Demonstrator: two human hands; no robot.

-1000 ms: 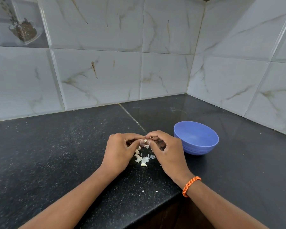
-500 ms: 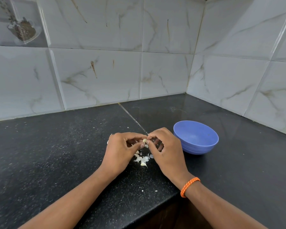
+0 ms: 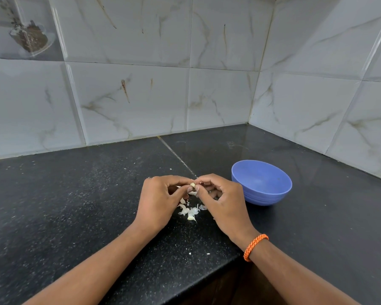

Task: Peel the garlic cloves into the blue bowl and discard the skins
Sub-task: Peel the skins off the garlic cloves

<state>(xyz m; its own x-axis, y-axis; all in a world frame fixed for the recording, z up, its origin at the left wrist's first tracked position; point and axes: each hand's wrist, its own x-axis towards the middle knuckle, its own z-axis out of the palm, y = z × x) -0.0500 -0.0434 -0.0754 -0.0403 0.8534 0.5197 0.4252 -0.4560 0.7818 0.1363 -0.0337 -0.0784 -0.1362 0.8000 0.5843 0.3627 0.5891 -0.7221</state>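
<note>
Around: I see loose garlic skins (image 3: 190, 211) on the black surface (image 3: 75, 205) beneath my hands.
Blue bowl (image 3: 262, 183): right of hands, looks empty.
Left hand (image 3: 161, 201), right hand (image 3: 220, 199): both pinching one garlic clove (image 3: 192, 185) between fingertips.

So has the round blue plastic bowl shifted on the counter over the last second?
No. The blue bowl sits at the same spot right of the black counter's seam line, beside the right hand.
</note>
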